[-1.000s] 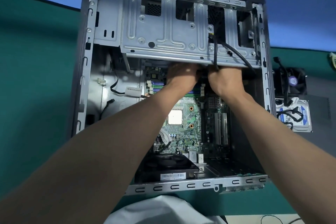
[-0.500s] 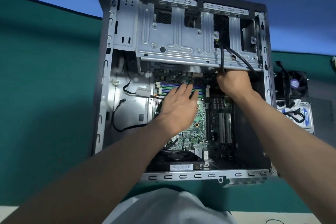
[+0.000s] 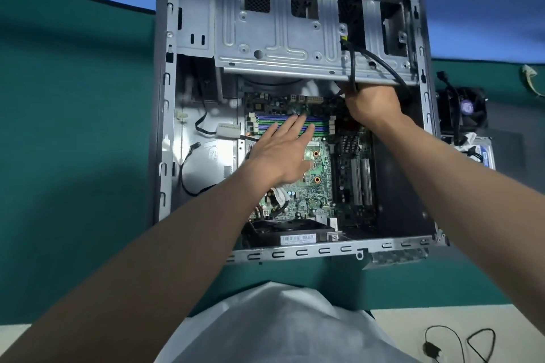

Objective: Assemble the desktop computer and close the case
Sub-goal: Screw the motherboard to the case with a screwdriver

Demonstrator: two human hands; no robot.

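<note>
The open computer case point(image 3: 295, 252) lies on the green table point(image 3: 73, 127). Inside sits the green board point(image 3: 321, 194), with a metal cage point(image 3: 280, 38) over its 12 o'clock end. The left hand point(image 3: 283, 150) is flat over the board, fingers straight. The right hand point(image 3: 371, 106) is tucked under the cage's edge at 1 o'clock; its fingers are hidden, so I cannot tell its grip. Bare room shows inside the case at 9 o'clock.

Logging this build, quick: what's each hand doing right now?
Left hand: open, fingers straight over the memory slots.
Right hand: cannot tell, grip hidden under the drive cage.
</note>
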